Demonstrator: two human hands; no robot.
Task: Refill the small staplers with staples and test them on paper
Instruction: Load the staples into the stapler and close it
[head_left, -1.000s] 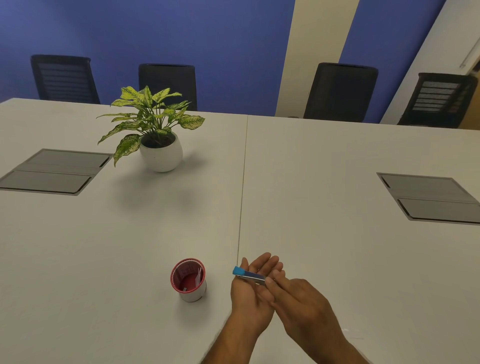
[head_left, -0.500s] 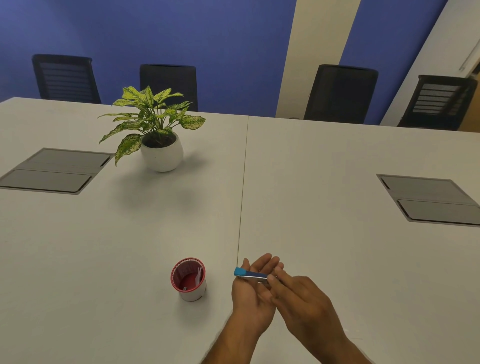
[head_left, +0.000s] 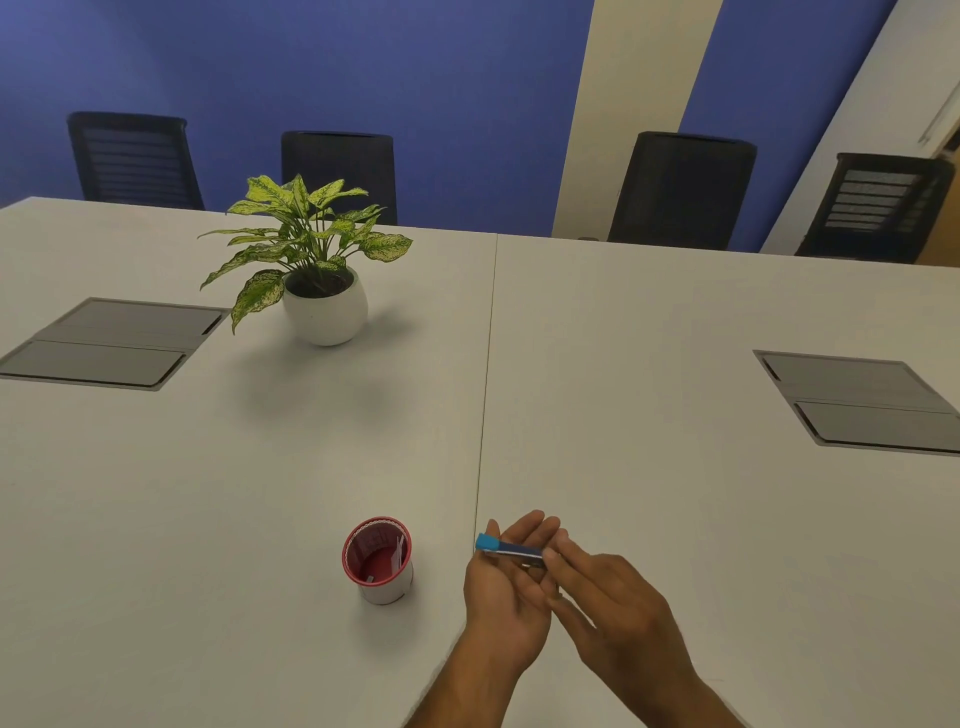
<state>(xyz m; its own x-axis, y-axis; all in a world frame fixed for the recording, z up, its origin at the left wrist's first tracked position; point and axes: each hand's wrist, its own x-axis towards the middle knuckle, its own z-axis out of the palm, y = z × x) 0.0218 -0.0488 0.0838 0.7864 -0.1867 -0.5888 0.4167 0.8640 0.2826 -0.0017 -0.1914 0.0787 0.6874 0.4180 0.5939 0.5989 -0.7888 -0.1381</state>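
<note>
Almost nothing changed over the last second: you kept the blue stapler (head_left: 508, 550) flat across your left hand (head_left: 503, 587), and your right hand (head_left: 605, 597) stayed at its rear end, fingertips (head_left: 549, 556) sliding only slightly along it. My read: you were still working the staple tray or pusher, so the refill wasn't done and no test had started. No paper visible on the table (head_left: 649, 395).

Pose: left palm up with fingers loosely extended, cradling the stapler just above the table edge. Right hand came in from the right, thumb and forefinger pinching the stapler's back end. Hands together, touching at the stapler.

Red cup (head_left: 378, 560) stood just left of your hands, contents unclear.
</note>
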